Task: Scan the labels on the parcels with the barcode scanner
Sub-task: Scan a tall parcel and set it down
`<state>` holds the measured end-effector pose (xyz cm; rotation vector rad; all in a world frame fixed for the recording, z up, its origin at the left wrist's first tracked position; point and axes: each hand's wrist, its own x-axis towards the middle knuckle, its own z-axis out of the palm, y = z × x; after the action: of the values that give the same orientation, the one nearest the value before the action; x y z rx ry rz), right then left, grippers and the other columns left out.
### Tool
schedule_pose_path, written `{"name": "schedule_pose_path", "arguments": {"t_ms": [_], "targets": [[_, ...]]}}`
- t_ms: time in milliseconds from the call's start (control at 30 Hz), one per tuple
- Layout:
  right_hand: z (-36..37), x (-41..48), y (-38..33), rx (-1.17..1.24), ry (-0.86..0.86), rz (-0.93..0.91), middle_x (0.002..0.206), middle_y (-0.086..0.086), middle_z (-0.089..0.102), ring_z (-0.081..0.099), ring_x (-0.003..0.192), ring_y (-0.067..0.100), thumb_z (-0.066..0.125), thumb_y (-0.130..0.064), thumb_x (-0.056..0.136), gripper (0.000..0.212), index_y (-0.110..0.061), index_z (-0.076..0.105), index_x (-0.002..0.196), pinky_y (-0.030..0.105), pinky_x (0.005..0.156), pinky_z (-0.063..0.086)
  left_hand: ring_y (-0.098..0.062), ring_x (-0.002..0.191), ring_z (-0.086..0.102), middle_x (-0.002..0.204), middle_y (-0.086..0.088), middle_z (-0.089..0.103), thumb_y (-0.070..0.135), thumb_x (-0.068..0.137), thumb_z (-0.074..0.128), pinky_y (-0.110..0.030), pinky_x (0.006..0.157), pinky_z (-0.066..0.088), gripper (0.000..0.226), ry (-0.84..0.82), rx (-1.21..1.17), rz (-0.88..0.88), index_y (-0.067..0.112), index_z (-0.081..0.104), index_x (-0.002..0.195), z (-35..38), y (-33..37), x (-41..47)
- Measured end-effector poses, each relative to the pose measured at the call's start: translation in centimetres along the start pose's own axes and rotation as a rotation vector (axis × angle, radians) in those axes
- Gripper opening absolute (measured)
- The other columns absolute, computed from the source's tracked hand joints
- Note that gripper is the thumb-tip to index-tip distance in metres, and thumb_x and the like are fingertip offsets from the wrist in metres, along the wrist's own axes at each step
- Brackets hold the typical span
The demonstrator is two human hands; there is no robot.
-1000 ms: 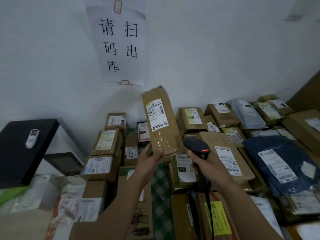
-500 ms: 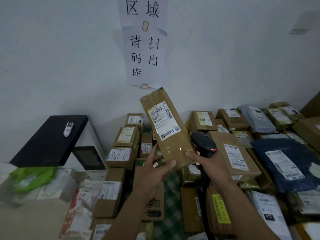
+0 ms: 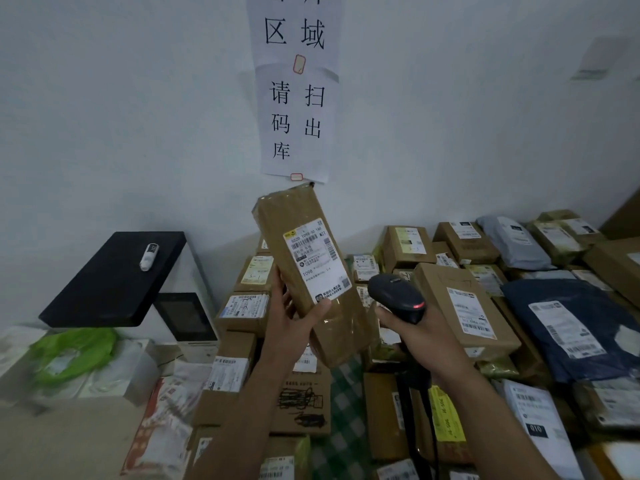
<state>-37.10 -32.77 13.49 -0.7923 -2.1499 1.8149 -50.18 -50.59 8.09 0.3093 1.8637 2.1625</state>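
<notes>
My left hand (image 3: 290, 324) grips a long brown taped parcel (image 3: 294, 223) by its lower half and holds it up, tilted to the left. Its white shipping label (image 3: 317, 260) faces me. My right hand (image 3: 420, 336) holds the black barcode scanner (image 3: 396, 299) by its handle, just right of the parcel. The scanner's head sits beside the label's lower edge, and a small red light shows on it. Its cable (image 3: 424, 410) hangs down along my forearm.
Several labelled cardboard parcels (image 3: 462, 306) and a dark blue mailer bag (image 3: 568, 327) cover the table. At the left stand a black-topped machine (image 3: 114, 278) with a small white device (image 3: 149, 257) on it and a green plastic bag (image 3: 72, 355). A paper sign (image 3: 296, 119) hangs on the wall.
The view swung left and up. The parcel tilted further left in my left hand. My right hand with the scanner drew slightly apart from the parcel's right side.
</notes>
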Motion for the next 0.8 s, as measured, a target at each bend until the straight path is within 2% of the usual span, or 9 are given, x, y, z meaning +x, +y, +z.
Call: {"name": "schedule_pose_path", "arguments": {"t_ms": [67, 200, 233, 300, 367, 433, 633, 800], "targets": [[0.0, -0.2, -0.6, -0.042, -0.041, -0.027, 0.094, -0.021, 0.077, 0.072, 0.094, 0.004, 0.078, -0.041, 0.090, 0.023, -0.050, 0.064, 0.107, 0.040, 0.091, 0.057, -0.010, 0.137, 0.049, 0.153, 0.015, 0.048, 0.033, 0.074, 0.089, -0.046, 0.105, 0.053, 0.109, -0.008, 0.100, 0.026, 0.074, 0.016, 0.144, -0.1, 0.0, -0.1], [0.2, -1.0, -2.5, -0.041, -0.130, -0.064, 0.092, -0.016, 0.078, 0.075, 0.084, 0.008, 0.073, -0.034, 0.095, 0.022, -0.042, 0.064, 0.114, 0.028, 0.074, 0.057, -0.004, 0.136, 0.042, 0.156, 0.017, 0.038, 0.031, 0.079, 0.088, -0.037, 0.109, 0.045, 0.120, -0.057, 0.233, 0.047, 0.052, 0.003, 0.160, -0.1, -0.8, -0.3], [0.3, -1.2, -2.9, -0.035, -0.145, -0.062, 0.094, -0.014, 0.079, 0.076, 0.083, 0.010, 0.072, -0.034, 0.096, 0.024, -0.040, 0.064, 0.117, 0.026, 0.071, 0.056, -0.004, 0.138, 0.041, 0.158, 0.017, 0.036, 0.036, 0.077, 0.090, -0.038, 0.110, 0.046, 0.122, -0.064, 0.259, 0.046, 0.052, 0.002, 0.160, -0.2, -1.2, -0.3], [0.3, -1.6, -3.6, -0.030, -0.177, -0.051, 0.096, -0.010, 0.080, 0.077, 0.083, 0.012, 0.072, -0.034, 0.097, 0.025, -0.041, 0.063, 0.119, 0.023, 0.069, 0.056, -0.012, 0.144, 0.040, 0.161, 0.012, 0.035, 0.051, 0.069, 0.092, -0.050, 0.112, 0.046, 0.126, -0.041, 0.309, 0.051, 0.059, 0.003, 0.157, -0.3, -2.0, -0.2], [0.4, -1.8, -3.9, -0.035, -0.203, -0.030, 0.094, -0.006, 0.080, 0.078, 0.082, 0.016, 0.072, -0.035, 0.096, 0.025, -0.042, 0.063, 0.118, 0.026, 0.073, 0.057, -0.019, 0.147, 0.039, 0.161, 0.008, 0.034, 0.059, 0.063, 0.091, -0.059, 0.110, 0.046, 0.128, 0.000, 0.373, 0.067, 0.063, 0.002, 0.155, -0.4, -3.1, 0.1], [0.5, -1.8, -4.0, -0.052, -0.214, -0.010, 0.093, -0.003, 0.080, 0.078, 0.082, 0.017, 0.072, -0.036, 0.096, 0.023, -0.041, 0.064, 0.117, 0.030, 0.075, 0.057, -0.020, 0.147, 0.038, 0.161, 0.005, 0.033, 0.058, 0.063, 0.089, -0.060, 0.110, 0.045, 0.128, 0.022, 0.402, 0.081, 0.062, 0.000, 0.155, -0.3, -3.5, 0.1], [0.5, -2.0, -4.1, -0.048, -0.210, 0.049, 0.087, 0.005, 0.079, 0.077, 0.079, 0.019, 0.072, -0.031, 0.097, 0.017, -0.027, 0.071, 0.113, 0.028, 0.068, 0.054, -0.022, 0.145, 0.039, 0.159, 0.001, 0.033, 0.056, 0.064, 0.087, -0.059, 0.111, 0.045, 0.128, 0.020, 0.423, 0.089, 0.062, -0.003, 0.155, -0.3, -3.9, 0.1], [0.5, -1.7, -4.0, -0.043, -0.216, 0.063, 0.087, 0.004, 0.079, 0.077, 0.081, 0.019, 0.072, -0.032, 0.096, 0.016, -0.029, 0.070, 0.111, 0.028, 0.070, 0.055, -0.024, 0.146, 0.037, 0.161, 0.001, 0.029, 0.055, 0.066, 0.087, -0.059, 0.112, 0.044, 0.127, 0.015, 0.427, 0.078, 0.065, -0.005, 0.153, -0.6, -4.2, 0.4]]}}
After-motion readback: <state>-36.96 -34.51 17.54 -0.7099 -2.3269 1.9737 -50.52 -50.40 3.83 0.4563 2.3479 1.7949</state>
